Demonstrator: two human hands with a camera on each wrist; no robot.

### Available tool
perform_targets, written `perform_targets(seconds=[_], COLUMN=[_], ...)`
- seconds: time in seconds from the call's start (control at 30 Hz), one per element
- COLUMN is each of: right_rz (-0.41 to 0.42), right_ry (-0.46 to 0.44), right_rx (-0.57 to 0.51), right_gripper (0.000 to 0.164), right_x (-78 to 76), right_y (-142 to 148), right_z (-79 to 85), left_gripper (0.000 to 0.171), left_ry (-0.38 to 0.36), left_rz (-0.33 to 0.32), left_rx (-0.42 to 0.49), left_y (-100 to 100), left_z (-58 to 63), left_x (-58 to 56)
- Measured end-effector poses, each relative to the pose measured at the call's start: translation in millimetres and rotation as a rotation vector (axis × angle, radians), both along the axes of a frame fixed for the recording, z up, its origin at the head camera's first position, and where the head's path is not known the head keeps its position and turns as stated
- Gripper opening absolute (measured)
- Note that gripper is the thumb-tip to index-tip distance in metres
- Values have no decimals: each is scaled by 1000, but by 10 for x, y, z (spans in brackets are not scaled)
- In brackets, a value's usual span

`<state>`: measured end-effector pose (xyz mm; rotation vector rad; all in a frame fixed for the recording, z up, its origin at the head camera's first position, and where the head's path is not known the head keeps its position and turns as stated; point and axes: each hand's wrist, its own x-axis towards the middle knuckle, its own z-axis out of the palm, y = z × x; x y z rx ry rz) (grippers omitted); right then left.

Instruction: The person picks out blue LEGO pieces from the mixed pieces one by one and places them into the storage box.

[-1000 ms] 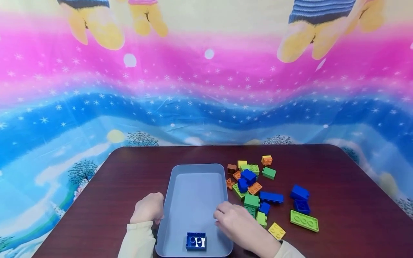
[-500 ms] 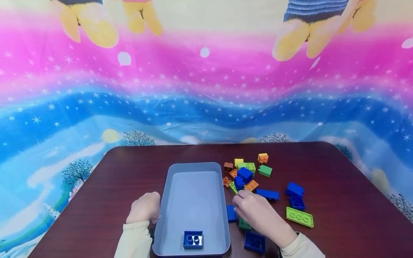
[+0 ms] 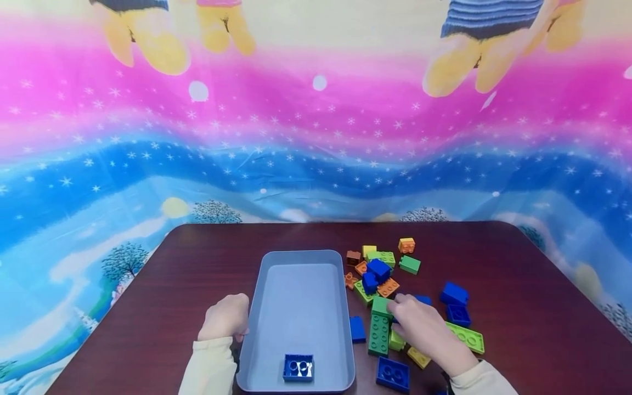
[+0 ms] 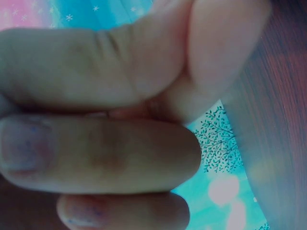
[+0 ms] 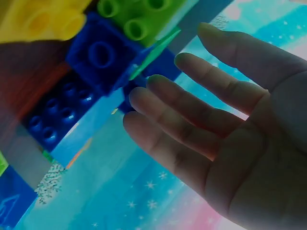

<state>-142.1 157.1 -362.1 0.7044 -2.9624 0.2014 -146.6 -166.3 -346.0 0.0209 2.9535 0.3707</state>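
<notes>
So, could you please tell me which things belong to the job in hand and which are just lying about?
Likely the job: gray tray; blue brick inside it; loose bricks to its right, where the right hand is.

Apparently just setting: dark table; patterned backdrop.

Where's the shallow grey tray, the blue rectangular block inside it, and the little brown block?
Shallow grey tray (image 3: 298, 307), head view: bare floor.
Blue rectangular block (image 3: 298, 368), head view: hollow underside.
Little brown block (image 3: 353, 259), head view: front side.

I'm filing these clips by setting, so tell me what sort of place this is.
Probably an indoor play or filming spot: loose toy bricks and a grey tray sit on a dark wood-look table, with a snowflake-printed cloth behind it.
</notes>
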Motion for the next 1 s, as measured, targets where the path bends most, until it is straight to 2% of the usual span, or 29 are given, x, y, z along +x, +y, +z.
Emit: perform_targets(seconds=[0.23, 0.5, 0.63, 1.0], right_rz=[-58, -46, -37, -41], right_ry=[-97, -188, -197, -222], right_rx=[3, 5, 15, -13], right_gripper=[12, 24, 30, 26], right_x=[-23, -67, -83, -98], right_y=[106, 129, 125, 137], right_z=[-52, -13, -9, -36], left_gripper=[18, 17, 17, 19], left_ry=[6, 14, 12, 9], left_rz=[1, 8, 15, 14], left_rx=[-6, -7, -6, -5], left_y=[23, 7, -2, -8], left_z=[-20, -11, -5, -8], left_x=[-20, -35, -32, -13])
